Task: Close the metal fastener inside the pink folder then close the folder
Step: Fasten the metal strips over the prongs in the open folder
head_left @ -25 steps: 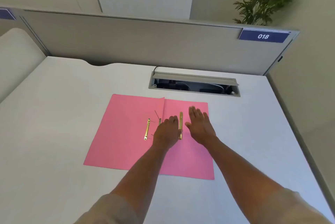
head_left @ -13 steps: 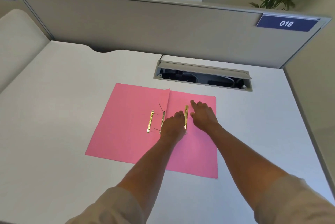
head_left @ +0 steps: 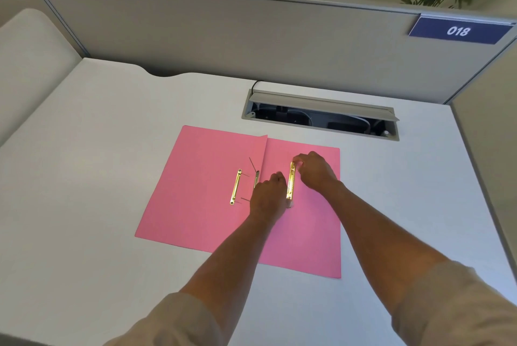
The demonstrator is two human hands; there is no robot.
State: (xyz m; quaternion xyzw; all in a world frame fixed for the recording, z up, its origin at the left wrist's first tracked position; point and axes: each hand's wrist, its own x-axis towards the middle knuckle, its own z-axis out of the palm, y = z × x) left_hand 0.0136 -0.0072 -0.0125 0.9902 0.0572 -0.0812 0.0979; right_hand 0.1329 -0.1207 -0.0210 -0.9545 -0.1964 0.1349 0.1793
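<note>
The pink folder (head_left: 201, 191) lies open and flat on the white desk. On its right page a gold metal bar (head_left: 291, 182) runs front to back. My right hand (head_left: 316, 170) pinches the far end of that bar with curled fingers. My left hand (head_left: 268, 196) rests just left of the bar, its thumb at the near end. A second gold bar (head_left: 235, 186) lies loose on the left page. Thin metal prongs (head_left: 253, 165) stick up by the spine fold.
An open cable hatch (head_left: 320, 116) sits in the desk (head_left: 98, 163) just behind the folder. A grey partition (head_left: 223, 37) with a blue "018" plate (head_left: 458, 30) closes off the back. A side panel stands at the right edge.
My right hand has gone from flat on the right page to curled fingertips on the gold bar's far end. My left hand has stayed beside the bar. The camera has moved closer.
</note>
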